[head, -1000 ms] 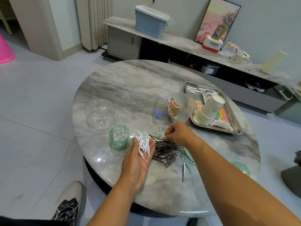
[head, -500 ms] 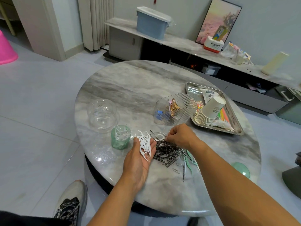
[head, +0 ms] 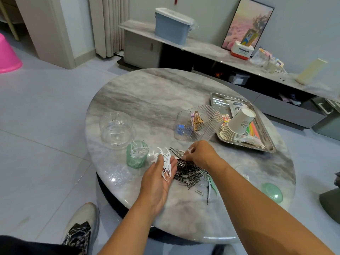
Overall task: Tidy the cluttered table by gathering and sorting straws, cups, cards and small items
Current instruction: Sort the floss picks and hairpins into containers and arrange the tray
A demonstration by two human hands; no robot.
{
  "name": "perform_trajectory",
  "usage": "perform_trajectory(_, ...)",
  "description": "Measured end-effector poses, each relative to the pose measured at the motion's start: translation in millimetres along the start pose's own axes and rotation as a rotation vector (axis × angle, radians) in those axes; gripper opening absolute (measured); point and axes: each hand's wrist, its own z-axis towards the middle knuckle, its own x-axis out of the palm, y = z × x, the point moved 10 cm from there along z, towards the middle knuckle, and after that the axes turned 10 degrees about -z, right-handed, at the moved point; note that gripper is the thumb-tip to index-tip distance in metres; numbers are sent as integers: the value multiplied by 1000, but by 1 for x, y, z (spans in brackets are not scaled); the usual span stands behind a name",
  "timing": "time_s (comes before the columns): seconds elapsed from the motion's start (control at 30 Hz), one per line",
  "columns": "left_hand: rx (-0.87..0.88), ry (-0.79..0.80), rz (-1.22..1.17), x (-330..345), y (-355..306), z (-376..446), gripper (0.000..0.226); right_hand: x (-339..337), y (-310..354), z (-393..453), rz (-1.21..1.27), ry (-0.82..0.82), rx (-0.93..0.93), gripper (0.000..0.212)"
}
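**Sorting floss picks from a pile of pins**

On the round marble bench, a green cup already holds white floss picks. Beside it, the left hand lies palm up, cradling a bunch of picks, likely as a collecting tray. The right hand pinches one more pick out of the dark pile of hairpins and clips.

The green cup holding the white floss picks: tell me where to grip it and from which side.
Grip the green cup round its lower wall, coming in from its left, open side. It stands upright, floss picks stick out of the top, and the left hand crowds its right, so a top grasp would likely snag.
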Motion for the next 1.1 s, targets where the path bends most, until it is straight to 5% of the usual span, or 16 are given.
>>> perform_trajectory(0.17, 68, 30, 191, 1, 0, 0, 22, -2, -8, 2, 94, -44, 52, 41)
perform_trajectory(0.33, 80, -9, 243, -6, 0, 5, 18, 2, -4, 3, 116, 27, 45, 22)
perform_trajectory(0.57, 52, -15, 272, -4, 3, 5, 16, -39, 2, -13, 347, -117, 35, 16)
perform_trajectory(0.83, -32, 183, 237, 43, 9, -9, 56, -14, 39, -54, 481, 387, 2, 13)
perform_trajectory(1.1, -17, 73, 395, 29, 10, -12, 34, -15, 37, -53, 453, 282, -66, 26)
